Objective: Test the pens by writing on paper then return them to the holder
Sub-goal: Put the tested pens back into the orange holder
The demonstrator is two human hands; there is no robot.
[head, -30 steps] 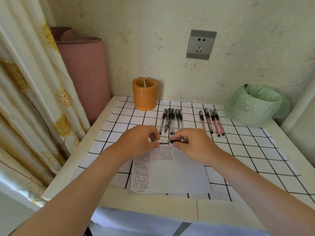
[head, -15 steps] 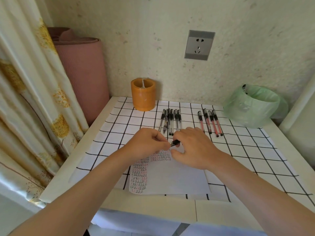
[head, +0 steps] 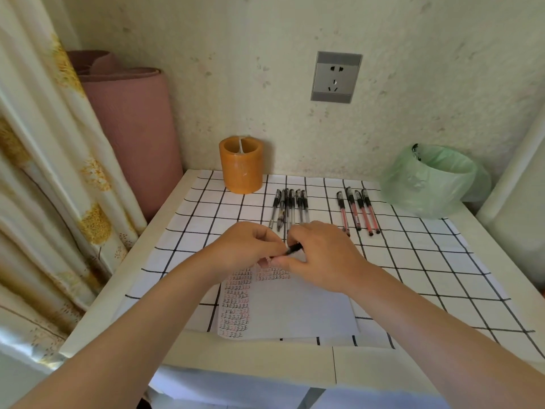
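here both hands, left (head: 250,246) and right (head: 321,255), keep a closed grip on a slim black pen (head: 290,249) above the written white paper sheet (head: 295,308); seemingly uncapping, writing comes next.

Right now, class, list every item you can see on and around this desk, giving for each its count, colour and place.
Pen holder: one, orange, back of the desk by the wall.
Black pens: about six, in a row right of the holder.
Red pens: four, in a row right of the black ones.
Paper: one white sheet, rows of writing on its left, front centre.
Checked cloth: one, white with black lines, covering the desk.
Bin: one, green bag liner, back right.
Wall socket: one, grey, above the pens.
Rolled mat: pink, left corner.
Curtain: cream, yellow print, far left.
Pen in hand: one, black, between both hands.
Left hand, right hand: meeting over the paper's top edge.
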